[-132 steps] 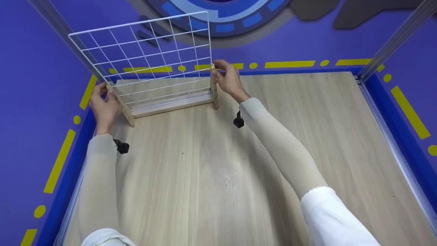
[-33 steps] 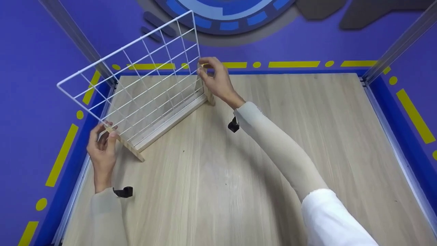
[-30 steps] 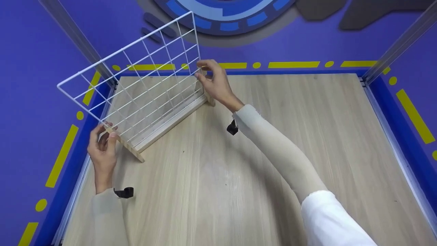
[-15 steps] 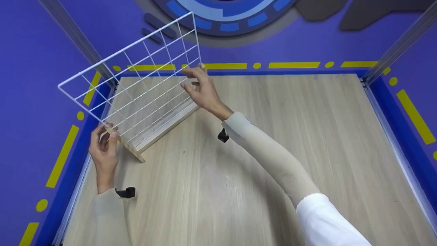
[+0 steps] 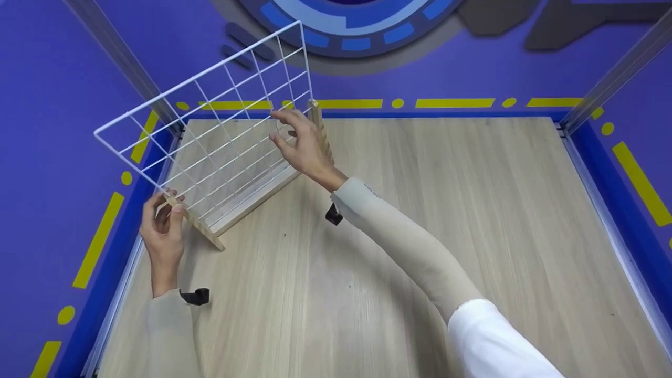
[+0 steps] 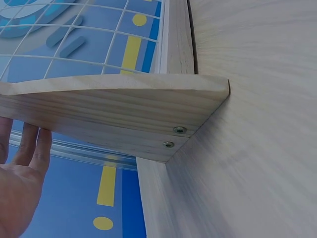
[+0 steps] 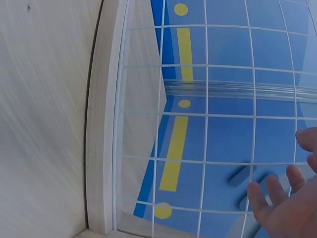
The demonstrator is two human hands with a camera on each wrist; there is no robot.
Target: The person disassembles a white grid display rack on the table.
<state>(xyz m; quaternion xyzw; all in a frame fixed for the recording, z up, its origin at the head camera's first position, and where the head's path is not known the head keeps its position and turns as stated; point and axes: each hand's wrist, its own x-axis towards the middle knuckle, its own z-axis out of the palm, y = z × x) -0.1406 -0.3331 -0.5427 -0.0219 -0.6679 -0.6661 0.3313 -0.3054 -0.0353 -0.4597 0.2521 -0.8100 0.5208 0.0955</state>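
Observation:
A white wire grid point(image 5: 196, 80) stands in a wooden holder, turned at an angle toward the back left of the table. The holder has a left side board point(image 5: 202, 227), a right side board point(image 5: 321, 126) and a bottom rail point(image 5: 257, 203). My left hand point(image 5: 164, 233) pinches the upper end of the left board between thumb and fingers; two bolt heads point(image 6: 174, 137) show on that board in the left wrist view. In front of the grid, near its right side, my right hand point(image 5: 306, 152) has thumb and fingers spread apart, holding nothing.
The wood-grain table point(image 5: 420, 236) spreads out in front and to the right. Blue panels with yellow marks point(image 5: 454, 103) close it in at back and sides, with metal posts point(image 5: 604, 79) at the corners.
The holder's left end has swung toward me since the oldest frame, my left hand with it. My right hand has let go of the right board and moved left and nearer, in front of the grid.

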